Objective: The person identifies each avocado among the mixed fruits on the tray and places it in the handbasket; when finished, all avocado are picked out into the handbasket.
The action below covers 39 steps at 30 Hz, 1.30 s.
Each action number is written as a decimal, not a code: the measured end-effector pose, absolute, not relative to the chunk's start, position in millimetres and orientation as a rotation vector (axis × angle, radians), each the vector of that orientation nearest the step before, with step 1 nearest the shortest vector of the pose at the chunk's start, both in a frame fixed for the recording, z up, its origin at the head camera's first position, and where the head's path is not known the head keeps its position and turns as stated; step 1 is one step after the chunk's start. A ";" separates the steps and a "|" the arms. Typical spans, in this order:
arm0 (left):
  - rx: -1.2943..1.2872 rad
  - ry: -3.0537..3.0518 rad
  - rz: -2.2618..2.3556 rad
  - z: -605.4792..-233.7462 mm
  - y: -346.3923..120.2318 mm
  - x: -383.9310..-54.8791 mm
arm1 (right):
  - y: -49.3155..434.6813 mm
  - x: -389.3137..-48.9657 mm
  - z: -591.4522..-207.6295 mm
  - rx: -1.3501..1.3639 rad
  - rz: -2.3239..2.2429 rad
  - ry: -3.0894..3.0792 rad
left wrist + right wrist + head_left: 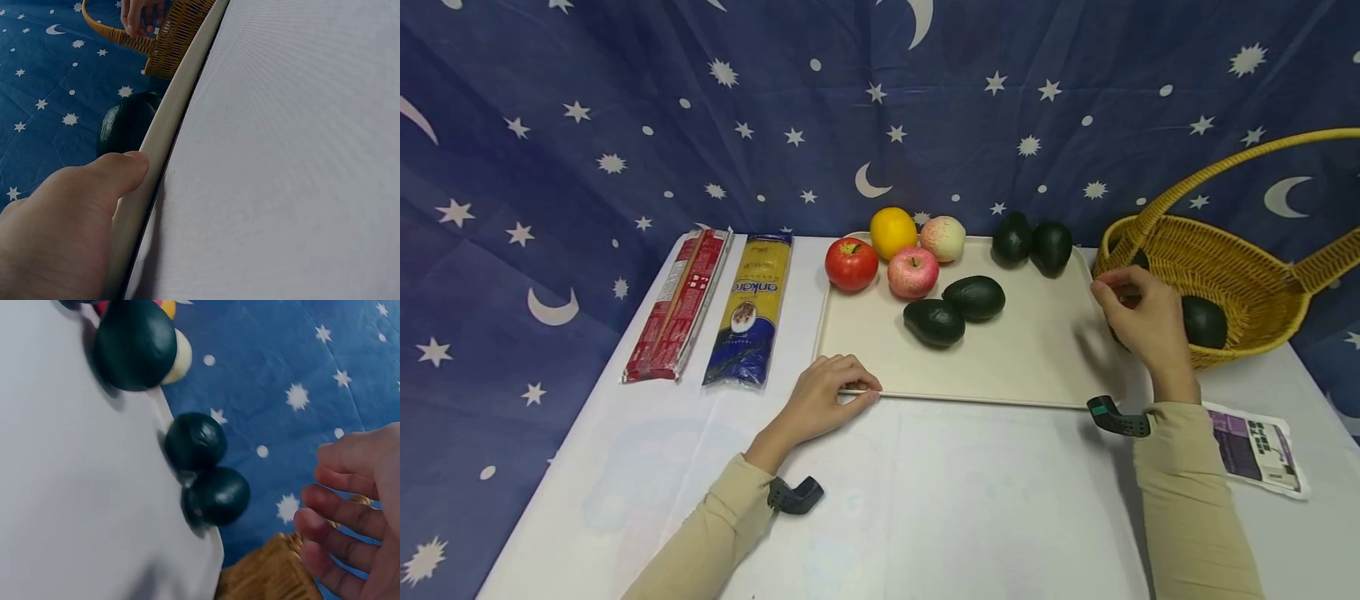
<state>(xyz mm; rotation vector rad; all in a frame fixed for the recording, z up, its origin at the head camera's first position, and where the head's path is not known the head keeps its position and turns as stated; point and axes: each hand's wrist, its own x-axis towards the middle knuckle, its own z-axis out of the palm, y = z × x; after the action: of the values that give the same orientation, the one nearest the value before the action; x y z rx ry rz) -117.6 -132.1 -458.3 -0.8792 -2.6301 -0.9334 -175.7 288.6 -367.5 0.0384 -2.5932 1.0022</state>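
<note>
A cream tray (1000, 367) carries several dark green avocados, two in the middle (973, 297) and two at the back right (1051, 248). At the tray's front edge, left of centre, my left hand (835, 390) grips the rim, its thumb (128, 170) lying along the rim in the left wrist view. My right hand (1146, 317) hovers over the left side of a yellow wicker basket (1262, 258). Its fingers (340, 550) are loosely bent, and nothing lies between them in the right wrist view. Dark avocados (1204, 322) sit inside the basket, partly hidden by that hand.
On the tray's back left are a red apple (852, 264), a pink apple (913, 272), an orange (893, 233) and a peach (943, 239). Red packets (679, 304) and a pasta bag (749, 308) lie further left. A purple-and-white packet (1258, 450) lies by my right forearm.
</note>
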 end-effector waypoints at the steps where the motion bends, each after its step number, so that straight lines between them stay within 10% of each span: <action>1: -0.878 -2.631 -0.932 -458.2 -132.8 -117.2 | 285.2 -176.7 -368.6 0.052 1.003 -2.591; 39: -0.864 -2.672 -0.939 -456.9 -132.2 -117.1 | 193.9 -225.0 -410.4 0.521 1.116 -2.923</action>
<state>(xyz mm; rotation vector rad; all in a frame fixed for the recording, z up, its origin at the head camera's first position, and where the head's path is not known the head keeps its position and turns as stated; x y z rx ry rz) -117.1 -132.2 -456.9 -0.8641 -2.6719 -0.9388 -225.0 193.9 -410.4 0.5214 -2.9235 1.1160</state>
